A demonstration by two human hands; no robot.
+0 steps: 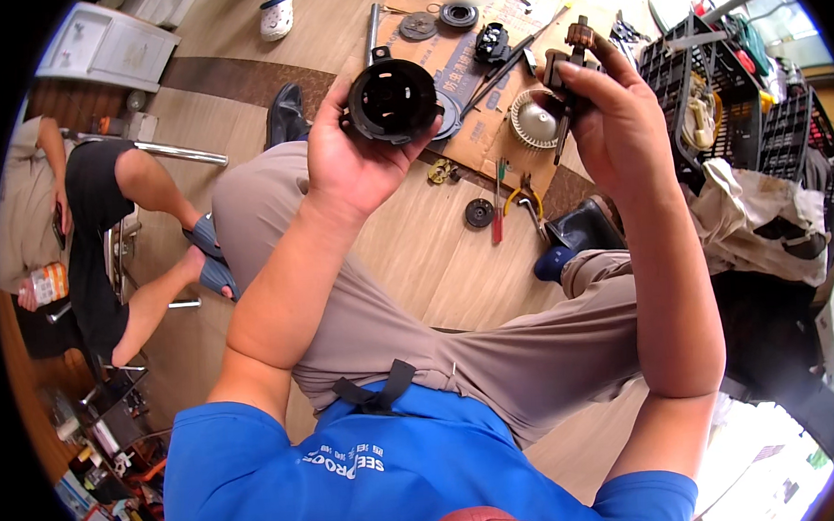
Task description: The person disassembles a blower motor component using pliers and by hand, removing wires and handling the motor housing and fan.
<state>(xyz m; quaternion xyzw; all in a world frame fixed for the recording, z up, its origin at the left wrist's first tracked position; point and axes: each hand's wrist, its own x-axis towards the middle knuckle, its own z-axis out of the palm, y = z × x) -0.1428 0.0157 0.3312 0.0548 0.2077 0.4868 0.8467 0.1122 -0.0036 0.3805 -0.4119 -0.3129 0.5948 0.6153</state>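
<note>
A steady grip without knocks should suit both parts: the black round plastic housing [392, 100], its open mouth toward the wearer, and the dark metal motor part with a copper-coloured end [579, 37]. The left hand [354, 177] cradles the housing palm-up, fingers curled around it; well apart, the raised right hand [625, 129] grips the motor part between thumb and fingers.

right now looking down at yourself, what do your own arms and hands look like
Both the left hand and right hand are ungloved, with no watch or bracelet in sight. The forearms are bare, and the short sleeves are plain bright blue, part of a blue shirt with white lettering.
</note>
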